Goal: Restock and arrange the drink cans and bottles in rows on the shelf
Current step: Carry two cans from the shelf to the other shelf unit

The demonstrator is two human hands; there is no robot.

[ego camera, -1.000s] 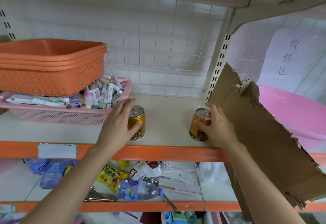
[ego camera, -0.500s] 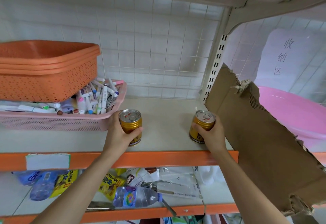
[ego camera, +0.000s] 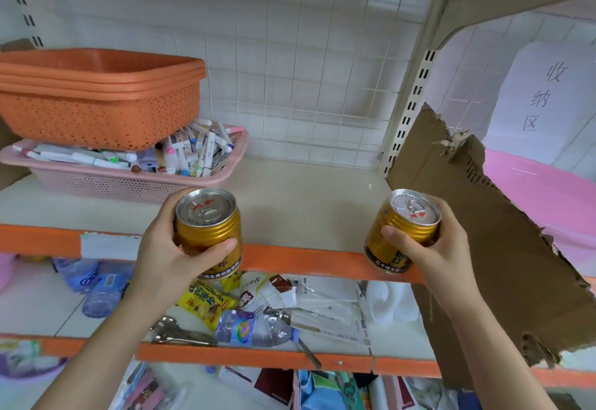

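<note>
Fingers (ego camera: 219, 246) of the left hand (ego camera: 164, 261) wrap a short gold metal drink can (ego camera: 209, 225); the right hand (ego camera: 433, 248) clasps a second gold can (ego camera: 403, 232). Both cans are upright in front of the orange lip of the cream shelf board (ego camera: 306, 196), not resting on it. This looks like the placing step: next, stand them side by side between the pink mesh basket (ego camera: 113, 184) and the torn brown cardboard (ego camera: 483, 232). The right can's lower band reads 红牛; a white paper sign (ego camera: 545, 96) reads 收纳区.

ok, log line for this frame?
left hand: grips gold metal drink can | right hand: grips second gold metal can | both cans in front of orange shelf edge
</note>
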